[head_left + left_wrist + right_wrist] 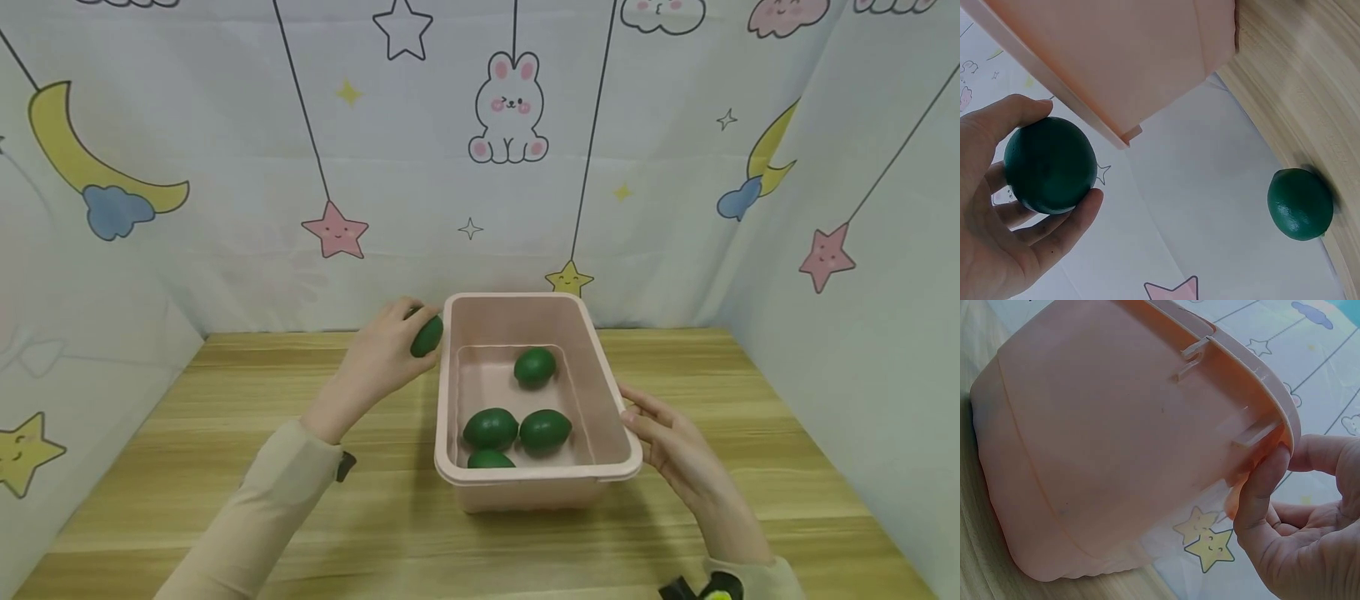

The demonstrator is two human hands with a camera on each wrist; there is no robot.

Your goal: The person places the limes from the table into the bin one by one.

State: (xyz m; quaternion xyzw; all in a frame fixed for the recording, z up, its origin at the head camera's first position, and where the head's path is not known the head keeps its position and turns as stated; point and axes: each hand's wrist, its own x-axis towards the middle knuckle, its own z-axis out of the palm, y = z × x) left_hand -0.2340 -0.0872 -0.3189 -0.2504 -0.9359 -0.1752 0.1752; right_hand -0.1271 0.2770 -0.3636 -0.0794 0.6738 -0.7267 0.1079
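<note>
My left hand grips a dark green lime with thumb and fingers, just outside the far left rim of a pink plastic bin. In the left wrist view, this lime sits in the curl of the fingers, close to the bin's outer wall. On the other side, my right hand pinches the bin's right rim between thumb and fingers. Inside the bin lie several green limes, among them one lime toward the back and another lime nearer the front.
Another lime lies on the wooden table in the left wrist view, near the table's edge by the cloth; the head view does not show it. White printed cloth stands behind the table and along both sides.
</note>
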